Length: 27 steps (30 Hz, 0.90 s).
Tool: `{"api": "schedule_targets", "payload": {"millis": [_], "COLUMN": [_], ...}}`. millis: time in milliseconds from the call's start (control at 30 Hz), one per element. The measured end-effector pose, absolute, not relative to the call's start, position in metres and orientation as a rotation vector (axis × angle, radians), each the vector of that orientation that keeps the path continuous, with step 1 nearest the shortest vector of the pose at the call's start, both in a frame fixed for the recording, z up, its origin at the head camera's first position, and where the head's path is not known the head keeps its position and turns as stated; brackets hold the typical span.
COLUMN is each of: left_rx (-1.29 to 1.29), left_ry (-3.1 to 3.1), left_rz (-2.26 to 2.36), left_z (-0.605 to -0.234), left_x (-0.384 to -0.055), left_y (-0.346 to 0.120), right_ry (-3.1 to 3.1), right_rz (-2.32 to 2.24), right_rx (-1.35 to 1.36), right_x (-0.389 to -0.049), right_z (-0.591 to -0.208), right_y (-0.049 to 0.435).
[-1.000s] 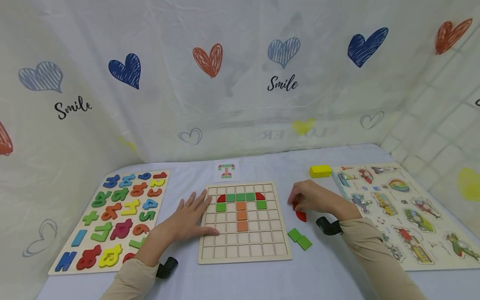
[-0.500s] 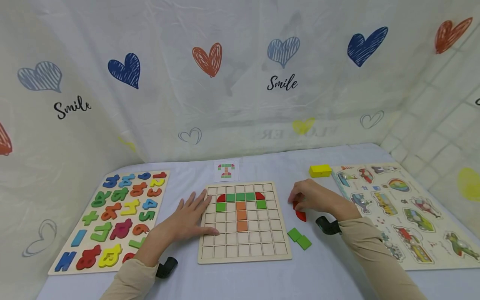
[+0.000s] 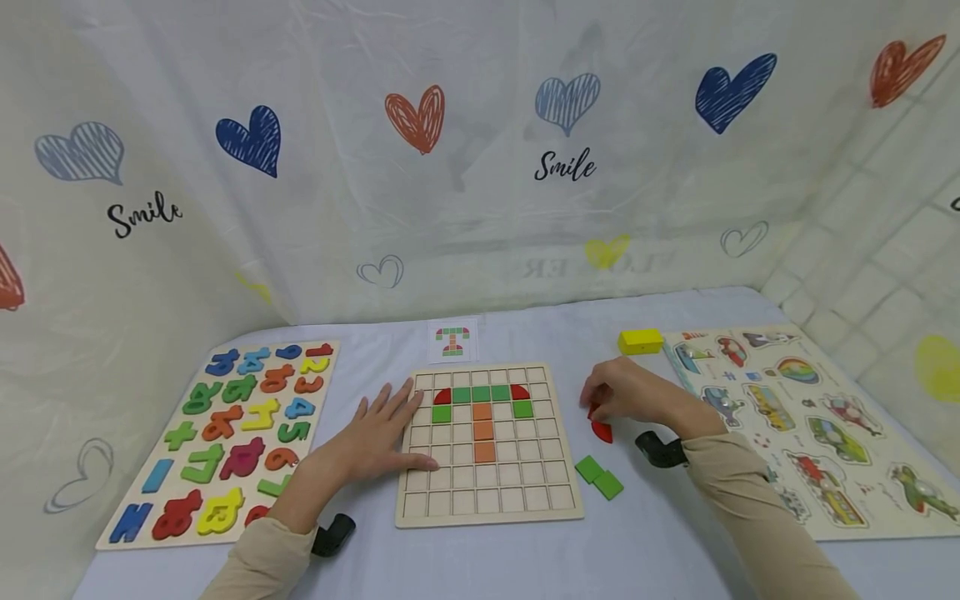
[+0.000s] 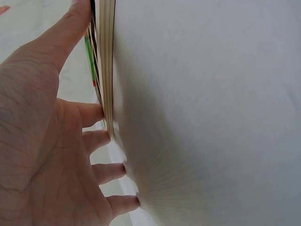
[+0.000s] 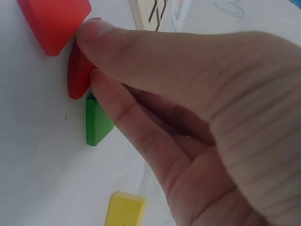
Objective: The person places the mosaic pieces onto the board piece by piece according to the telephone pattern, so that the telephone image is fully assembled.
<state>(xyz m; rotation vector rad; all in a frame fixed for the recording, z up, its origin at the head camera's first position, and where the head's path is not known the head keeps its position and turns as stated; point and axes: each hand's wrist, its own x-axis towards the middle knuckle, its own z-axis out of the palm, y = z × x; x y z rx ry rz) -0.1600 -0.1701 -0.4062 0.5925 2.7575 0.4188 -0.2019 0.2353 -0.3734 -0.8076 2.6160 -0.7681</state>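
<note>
From here I see the left hand [image 3: 371, 442] lying spread along the left side of the wooden grid board [image 3: 463, 502], thumb on top, the little finger and its neighbour touching the white-covered counter [image 3: 525, 560]. The right hand [image 3: 626, 392] is narrow, to the right of the board, thumb and finger pinching a red piece [image 5: 77, 77]; I can't tell whether that piece touches the counter. Just beside it lies a second red piece [image 5: 56, 21], and past the fingertips is a green piece [image 5: 99, 122].

On the board, three green tiles [image 3: 481, 395] sit in a row between two red corner pieces [image 3: 519, 392], with a green tile under each corner and three orange tiles [image 3: 483, 431] running down the middle. Two green squares [image 3: 608, 486] lie touching between board and right sleeve [image 3: 750, 508].

A patterned card [image 3: 452, 340] rests behind the board, and a yellow block [image 3: 641, 342] beyond the right hand. The letter board [image 3: 251, 492] is at left, the picture puzzle [image 3: 877, 521] at right.
</note>
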Motion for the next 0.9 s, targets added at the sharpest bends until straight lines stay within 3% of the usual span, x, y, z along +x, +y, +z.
{"api": "schedule_targets", "payload": {"millis": [900], "left_rx": [0.599], "left_ry": [2.76], "left_rz": [0.401], "left_z": [-0.4086], "left_x": [-0.1614], "left_y": [-0.1711], "right_ry": [2.593], "right_rz": [-0.775], "right_rx": [-0.899], "right_x": [-0.2008], "right_z": [-0.3716], "right_y": [0.2402]}}
